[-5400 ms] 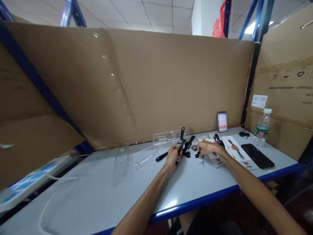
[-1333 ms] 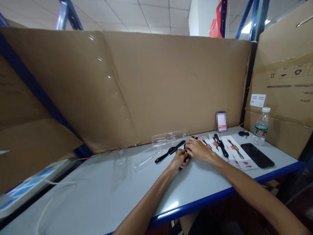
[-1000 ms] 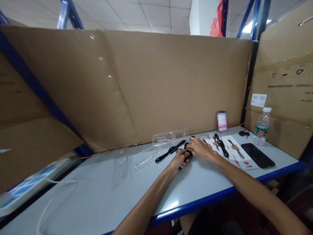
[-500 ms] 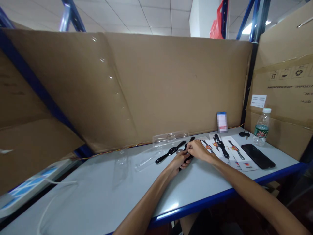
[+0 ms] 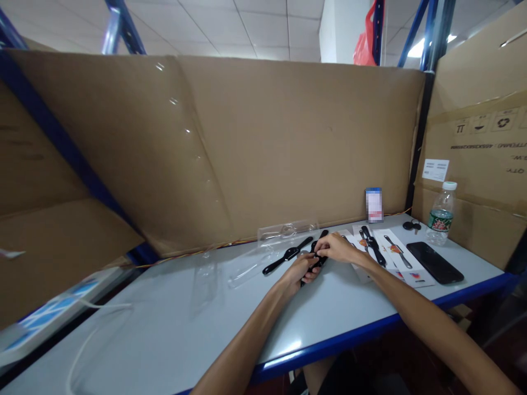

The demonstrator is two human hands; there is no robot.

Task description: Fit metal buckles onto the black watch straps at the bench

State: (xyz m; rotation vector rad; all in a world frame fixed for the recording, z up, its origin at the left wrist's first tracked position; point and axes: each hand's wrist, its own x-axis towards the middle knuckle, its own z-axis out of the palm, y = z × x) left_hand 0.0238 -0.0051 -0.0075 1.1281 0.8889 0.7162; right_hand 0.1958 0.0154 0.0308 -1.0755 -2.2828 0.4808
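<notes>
My left hand (image 5: 300,269) is closed around a black smartwatch (image 5: 317,255) that rests on the grey table (image 5: 164,323). My right hand (image 5: 338,248) pinches the same watch from the right, fingers curled on its strap near the case. A second black watch (image 5: 287,254) lies flat just to the left of my hands. Clear plastic packaging (image 5: 284,230) sits behind it by the cardboard wall.
White printed cards (image 5: 395,253) with another black watch (image 5: 371,243) lie to the right. Further right are a black phone (image 5: 433,262), keys (image 5: 410,225) and a water bottle (image 5: 440,213). A small box (image 5: 374,204) leans on the cardboard wall (image 5: 247,142). A white cable (image 5: 90,340) runs at left.
Five seconds ago my left hand held the watch upright and my right hand was apart on the table. Now both hands work on the watch lying low; little movement in the last second.
</notes>
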